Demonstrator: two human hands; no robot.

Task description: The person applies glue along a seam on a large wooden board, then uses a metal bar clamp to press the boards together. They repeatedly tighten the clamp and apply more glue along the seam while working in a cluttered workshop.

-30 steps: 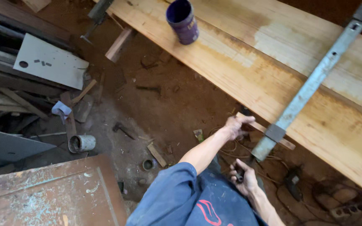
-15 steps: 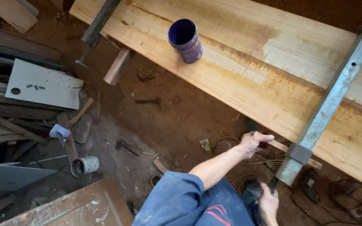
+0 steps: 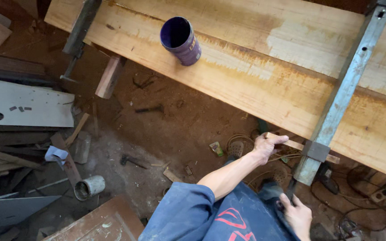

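Workshop dirt floor, glued plank panel (image 3: 255,85) overhead | left hand (image 3: 264,147) closed on wooden stick (image 3: 298,145) at bar clamp (image 3: 336,102) | right hand (image 3: 296,215) grips clamp handle below panel edge | step: likely tightening; next needs steady turning.

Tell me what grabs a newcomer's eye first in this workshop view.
The long pale wooden planks run across the top, with a purple can lying on them. A grey metal bar clamp crosses them at right. Below, the left hand touches a wooden stick by the clamp, and the right hand grips its handle.
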